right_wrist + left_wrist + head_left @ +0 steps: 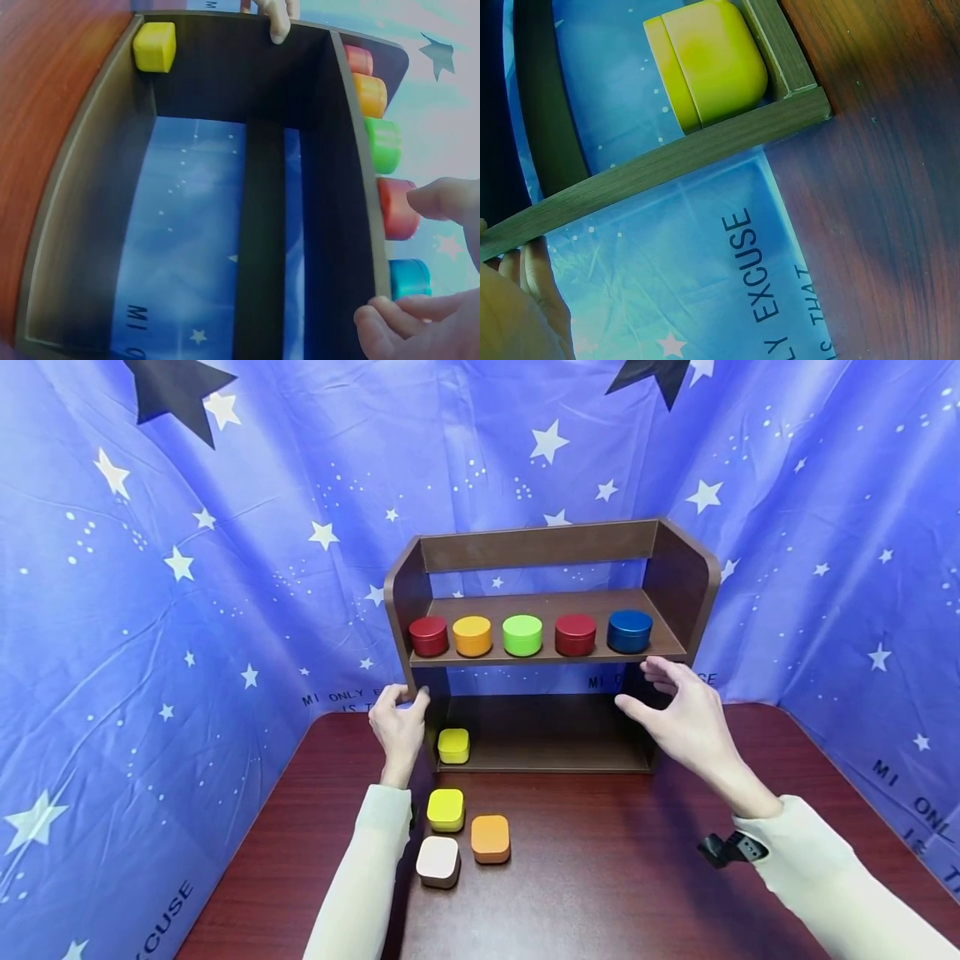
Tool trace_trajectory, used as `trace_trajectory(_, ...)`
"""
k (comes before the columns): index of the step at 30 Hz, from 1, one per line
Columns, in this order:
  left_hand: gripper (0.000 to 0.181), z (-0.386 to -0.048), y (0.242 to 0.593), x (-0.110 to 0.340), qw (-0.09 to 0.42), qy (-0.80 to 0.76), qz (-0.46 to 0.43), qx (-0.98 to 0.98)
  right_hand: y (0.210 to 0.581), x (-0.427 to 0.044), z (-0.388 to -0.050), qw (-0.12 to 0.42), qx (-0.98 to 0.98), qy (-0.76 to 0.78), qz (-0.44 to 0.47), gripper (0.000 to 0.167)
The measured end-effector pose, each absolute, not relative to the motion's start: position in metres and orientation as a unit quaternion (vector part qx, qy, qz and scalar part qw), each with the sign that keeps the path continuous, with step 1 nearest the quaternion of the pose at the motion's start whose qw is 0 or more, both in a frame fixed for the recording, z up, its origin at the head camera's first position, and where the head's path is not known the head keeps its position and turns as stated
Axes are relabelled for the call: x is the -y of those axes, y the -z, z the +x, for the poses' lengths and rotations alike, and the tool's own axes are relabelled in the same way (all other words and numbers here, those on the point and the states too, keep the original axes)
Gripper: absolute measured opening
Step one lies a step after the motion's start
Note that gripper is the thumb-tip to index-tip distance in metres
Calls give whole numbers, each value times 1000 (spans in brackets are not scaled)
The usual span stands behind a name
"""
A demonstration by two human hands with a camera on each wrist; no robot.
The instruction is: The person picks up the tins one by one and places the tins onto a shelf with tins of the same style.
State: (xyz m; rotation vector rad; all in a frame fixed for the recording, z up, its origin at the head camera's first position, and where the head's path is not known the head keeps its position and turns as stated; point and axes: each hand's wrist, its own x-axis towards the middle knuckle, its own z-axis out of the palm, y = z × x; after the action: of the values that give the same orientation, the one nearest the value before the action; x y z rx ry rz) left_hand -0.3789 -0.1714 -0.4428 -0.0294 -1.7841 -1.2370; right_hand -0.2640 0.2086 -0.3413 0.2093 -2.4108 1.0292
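My left hand grips the left side panel of a brown two-tier shelf, its thumb inside and its fingers outside. My right hand is at the right end of the upper board, thumb spread from the fingers; the right wrist view shows its fingertips by the board's front edge, near the blue round tin. On that board, left to right, stand a red tin, an orange tin, a green tin, another red tin and the blue one. A yellow square box sits at the lower left.
In front of the shelf, on the dark red table, lie another yellow square box, an orange one and a white-topped one. A blue curtain with stars surrounds the table's back and sides.
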Motion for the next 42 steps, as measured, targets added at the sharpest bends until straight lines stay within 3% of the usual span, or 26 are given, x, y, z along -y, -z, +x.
trace_trajectory(13,17,-380,443,172,456,519,-10,723,376,-190,-268,188,894,-385,129,67)
trace_trajectory(33,17,-381,447,171,465,503,-8,728,421,-154,-272,152,883,-381,228,61)
trace_trajectory(42,17,-382,444,172,465,501,-9,730,438,-137,-271,103,874,-400,256,59)
